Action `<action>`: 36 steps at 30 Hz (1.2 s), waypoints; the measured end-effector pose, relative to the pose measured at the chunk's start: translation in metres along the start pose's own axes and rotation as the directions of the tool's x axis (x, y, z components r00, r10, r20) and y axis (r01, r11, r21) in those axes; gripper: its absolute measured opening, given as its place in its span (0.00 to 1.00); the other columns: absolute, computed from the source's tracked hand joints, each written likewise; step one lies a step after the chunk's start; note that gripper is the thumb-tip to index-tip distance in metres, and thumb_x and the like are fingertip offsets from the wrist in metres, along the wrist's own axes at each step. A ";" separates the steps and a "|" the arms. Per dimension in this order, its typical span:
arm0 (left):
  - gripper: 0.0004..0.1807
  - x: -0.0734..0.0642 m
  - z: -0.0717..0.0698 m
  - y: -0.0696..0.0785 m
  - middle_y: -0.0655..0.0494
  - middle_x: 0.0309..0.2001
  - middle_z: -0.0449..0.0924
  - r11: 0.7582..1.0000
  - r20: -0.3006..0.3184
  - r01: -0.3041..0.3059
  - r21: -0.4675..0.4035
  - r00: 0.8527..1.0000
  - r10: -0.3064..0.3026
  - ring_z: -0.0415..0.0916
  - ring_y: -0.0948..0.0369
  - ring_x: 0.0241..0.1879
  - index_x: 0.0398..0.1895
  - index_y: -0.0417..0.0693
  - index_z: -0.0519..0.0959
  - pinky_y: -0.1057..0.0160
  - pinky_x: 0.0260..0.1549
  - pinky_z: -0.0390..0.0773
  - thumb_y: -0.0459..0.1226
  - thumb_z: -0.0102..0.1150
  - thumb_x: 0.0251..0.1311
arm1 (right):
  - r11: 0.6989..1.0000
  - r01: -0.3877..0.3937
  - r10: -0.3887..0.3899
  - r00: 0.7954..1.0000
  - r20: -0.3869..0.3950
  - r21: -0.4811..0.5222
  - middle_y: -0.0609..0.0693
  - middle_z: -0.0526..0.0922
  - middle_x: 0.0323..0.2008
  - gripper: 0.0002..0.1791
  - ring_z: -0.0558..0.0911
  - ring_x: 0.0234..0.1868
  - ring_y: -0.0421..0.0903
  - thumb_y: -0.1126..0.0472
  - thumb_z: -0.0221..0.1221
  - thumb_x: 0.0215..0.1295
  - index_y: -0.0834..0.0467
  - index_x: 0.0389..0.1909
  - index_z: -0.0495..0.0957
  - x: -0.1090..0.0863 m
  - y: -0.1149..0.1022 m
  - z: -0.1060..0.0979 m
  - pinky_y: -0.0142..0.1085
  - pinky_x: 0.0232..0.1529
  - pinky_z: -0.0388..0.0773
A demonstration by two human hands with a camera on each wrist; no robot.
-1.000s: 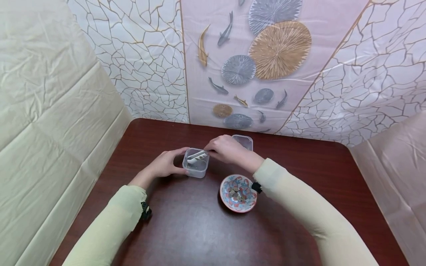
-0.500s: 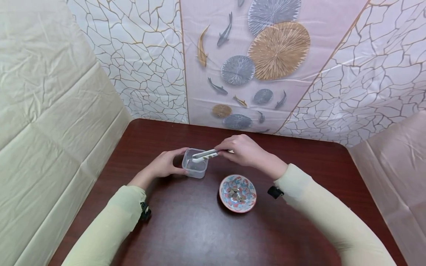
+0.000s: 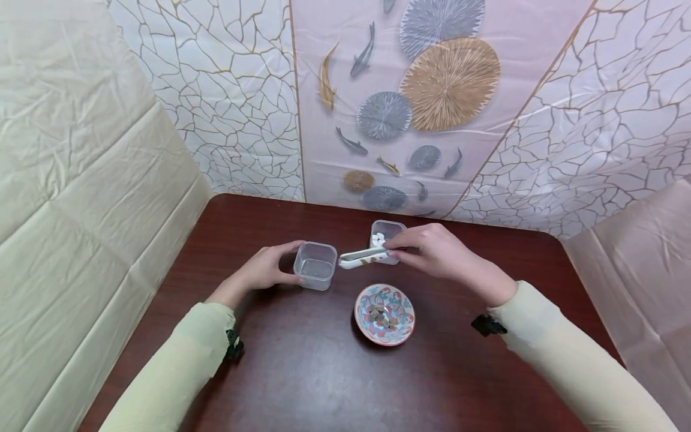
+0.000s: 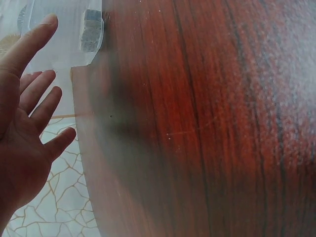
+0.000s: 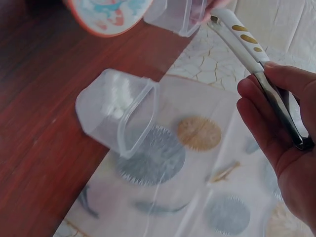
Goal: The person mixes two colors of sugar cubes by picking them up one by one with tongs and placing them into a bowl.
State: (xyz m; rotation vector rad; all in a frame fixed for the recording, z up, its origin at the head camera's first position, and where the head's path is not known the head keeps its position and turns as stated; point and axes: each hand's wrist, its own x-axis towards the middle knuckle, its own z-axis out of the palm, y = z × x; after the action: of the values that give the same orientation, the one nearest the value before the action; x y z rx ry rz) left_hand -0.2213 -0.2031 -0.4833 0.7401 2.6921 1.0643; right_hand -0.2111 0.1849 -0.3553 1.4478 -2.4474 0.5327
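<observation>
My left hand [image 3: 264,268] holds a clear square plastic container [image 3: 316,283] by its left side, thumb in front and index finger at the back. Through its wall in the left wrist view, grey blocky pieces [image 4: 90,30] show at the bottom. My right hand [image 3: 434,249] grips a pair of tongs [image 3: 358,258] with metal arms and white, gold-marked ends. Those ends point left, just right of the held container. Behind the tongs stands a second clear container [image 3: 390,226] with white pieces [image 3: 378,239] in it, partly hidden by the right hand.
A patterned bowl [image 3: 402,303] with a red rim, holding several small brownish pieces [image 3: 379,314], sits nearer on the dark wooden table [image 3: 324,372]. Patterned cloth [image 3: 243,120] hangs along the table's back edge, and plain cloth [image 3: 70,180] lines the left side.
My right hand has drawn the tongs out of the left container and moved right, to in front of the second container. The left hand and its container have stayed in place.
</observation>
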 end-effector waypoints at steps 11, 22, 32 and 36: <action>0.48 0.000 -0.001 -0.001 0.52 0.69 0.81 1.000 -0.004 0.003 -0.012 1.000 -0.003 0.76 0.53 0.70 0.79 0.51 0.72 0.44 0.71 0.71 0.45 0.83 0.55 | 0.996 -0.082 0.081 0.996 0.042 0.025 0.43 0.92 0.41 0.12 0.89 0.40 0.37 0.67 0.74 0.62 0.55 0.46 0.92 -0.043 -0.005 -0.015 0.42 0.38 0.85; 0.48 0.001 0.000 -0.004 0.52 0.69 0.81 1.000 -0.009 0.005 -0.001 1.000 -0.005 0.76 0.53 0.70 0.79 0.52 0.71 0.44 0.70 0.72 0.46 0.83 0.55 | 0.985 -0.148 0.136 0.982 0.134 0.088 0.40 0.92 0.40 0.13 0.87 0.38 0.32 0.69 0.74 0.62 0.52 0.45 0.93 -0.072 -0.010 -0.010 0.39 0.36 0.85; 0.48 0.001 0.001 -0.004 0.52 0.69 0.81 1.000 -0.015 0.004 -0.004 1.000 -0.004 0.76 0.53 0.70 0.79 0.51 0.71 0.44 0.71 0.72 0.46 0.84 0.55 | 0.976 -0.169 0.137 0.967 0.214 0.139 0.43 0.92 0.39 0.10 0.83 0.35 0.30 0.68 0.72 0.65 0.55 0.46 0.92 -0.077 -0.007 -0.010 0.40 0.33 0.84; 0.48 0.002 0.001 -0.004 0.52 0.68 0.81 1.000 -0.015 -0.003 -0.001 1.000 0.003 0.76 0.53 0.69 0.79 0.51 0.72 0.45 0.70 0.72 0.46 0.84 0.55 | 0.977 -0.163 0.133 0.969 0.208 0.134 0.43 0.92 0.40 0.11 0.86 0.38 0.32 0.68 0.72 0.64 0.56 0.46 0.92 -0.075 -0.004 -0.010 0.39 0.36 0.85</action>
State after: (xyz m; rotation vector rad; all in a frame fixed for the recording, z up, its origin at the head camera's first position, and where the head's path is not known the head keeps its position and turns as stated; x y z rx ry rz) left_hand -0.2241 -0.2040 -0.4861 0.7396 2.7041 1.0762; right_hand -0.1718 0.2462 -0.3751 1.4432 -2.7423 0.6451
